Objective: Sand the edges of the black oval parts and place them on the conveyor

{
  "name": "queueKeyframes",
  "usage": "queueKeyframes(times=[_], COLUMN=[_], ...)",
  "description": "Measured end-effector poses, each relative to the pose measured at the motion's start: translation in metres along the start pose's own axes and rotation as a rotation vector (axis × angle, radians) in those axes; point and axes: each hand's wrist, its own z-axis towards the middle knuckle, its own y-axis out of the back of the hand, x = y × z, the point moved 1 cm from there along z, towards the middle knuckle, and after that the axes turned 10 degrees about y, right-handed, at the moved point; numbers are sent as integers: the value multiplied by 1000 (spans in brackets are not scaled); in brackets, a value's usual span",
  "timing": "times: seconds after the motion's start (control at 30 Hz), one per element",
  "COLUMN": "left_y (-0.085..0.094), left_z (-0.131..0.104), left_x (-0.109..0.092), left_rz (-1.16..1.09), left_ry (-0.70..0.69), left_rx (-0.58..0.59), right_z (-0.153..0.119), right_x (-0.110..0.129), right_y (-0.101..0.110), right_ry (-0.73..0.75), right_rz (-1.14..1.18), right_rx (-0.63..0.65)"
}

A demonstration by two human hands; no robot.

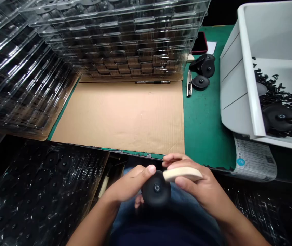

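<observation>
Near the bottom middle, my left hand [132, 184] grips a round black disc [156, 193] by its left side, thumb on top. A small metal-rimmed hole shows in the disc's centre. My right hand [194, 181] pinches a pale cream, flat block with a rounded edge [183, 173] between thumb and fingers. The block's left end is right at the disc's upper right edge; whether they touch I cannot tell. Both hands are over the lap, in front of the table edge.
Stacked clear trays [115, 41] stand behind a cardboard sheet [125, 116]. A pen [152, 82], a cutter knife [189, 83] and black round parts [200, 82] lie beyond. At right, a white bin [248, 68] holds small black pieces. More trays [33, 191] are lower left.
</observation>
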Motion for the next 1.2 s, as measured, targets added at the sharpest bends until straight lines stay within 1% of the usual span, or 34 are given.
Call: queueKeyframes(times=[0.07,0.1,0.13,0.2,0.27,0.3,0.33,0.4,0.47,0.5,0.63,0.67,0.73,0.8,0.83,0.9,0.93,0.97,1.07,1.1,1.2], left_y=[1,1,1,-2,-10,-16,-22,-35,-43,-45,-43,-41,-38,-36,-36,-35,-35,-35,-34,-34,-34], left_z=[1,2,4,9,12,13,13,11,8,6,1,0,0,0,0,0,0,1,3,3,3], left_x=[1,2,3,8,15,18,21,26,26,24,16,14,14,14,14,14,14,13,12,12,11], left_rz=[-12,-39,-75,-209,-333,-360,-354,-269,-211,-196,-109,-85,-43,-15,-5,-1,-7,-23,-132,-171,-225], left_ry=[-37,-65,-92,-187,-345,-429,-498,-553,-555,-544,-461,-450,-453,-458,-458,-451,-448,-442,-384,-348,-237], left_rx=[-44,-74,-107,-199,-303,-346,-380,-424,-475,-494,-566,-594,-632,-685,-722,-783,-776,-737,-570,-534,-497], right_z=[-2,-3,-3,-5,-6,-7,-8,-8,-7,-7,-8,-8,-9,-9,-9,-9,-9,-9,-9,-9,-5], right_x=[2,2,2,-1,-5,-7,-10,-12,-12,-10,-2,1,5,8,8,7,6,4,-2,-4,-9], right_y=[-1,-2,-4,-10,-19,-24,-29,-37,-38,-37,-23,-21,-22,-25,-26,-25,-24,-21,-13,-11,-9], right_ry=[-120,-159,-179,-186,-171,-162,-151,-108,-41,2,187,236,321,369,373,364,357,351,352,351,339], right_rz=[104,120,124,135,181,204,218,214,132,51,-353,-418,-512,-581,-614,-667,-682,-692,-696,-701,-702], right_rx=[86,89,57,-86,-250,-320,-376,-429,-418,-402,-400,-374,-237,-90,-52,-34,-37,-35,-29,-33,-58])
